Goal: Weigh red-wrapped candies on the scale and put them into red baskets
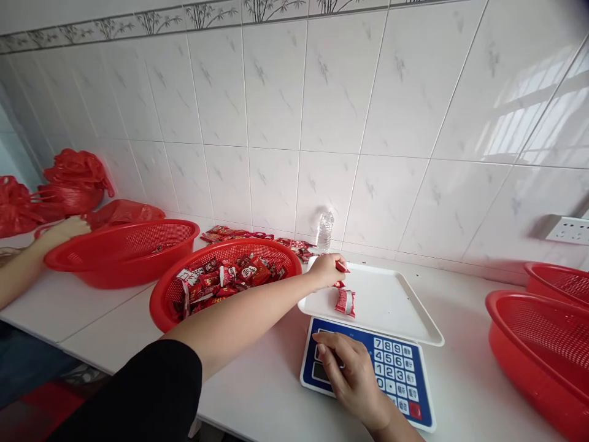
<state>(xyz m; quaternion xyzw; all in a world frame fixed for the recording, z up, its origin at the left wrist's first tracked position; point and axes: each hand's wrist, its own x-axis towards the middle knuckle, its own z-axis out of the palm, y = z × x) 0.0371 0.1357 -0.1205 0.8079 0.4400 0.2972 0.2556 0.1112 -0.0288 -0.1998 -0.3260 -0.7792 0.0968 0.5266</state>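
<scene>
My left hand [327,271] reaches over the left end of the white tray [391,294], closed on a small red wrapped snack [341,267]. Just below it on the tray lies a red-and-white packet [345,302]. My right hand [348,371] hovers over or rests on the left part of the blue digital scale [426,393], covering some of its display and keys. Its fingers are loosely bent and apart, with nothing seen in them. Under my left forearm stands a red basket [159,304] of mixed red packets [225,276].
A plastic bottle [325,230] stands by the wall, beside a row of red packets [234,233]. On the left, another person's arm [41,252] is by a second red basket [133,264] and red bags [76,184]. Red baskets [538,350] stand on the right.
</scene>
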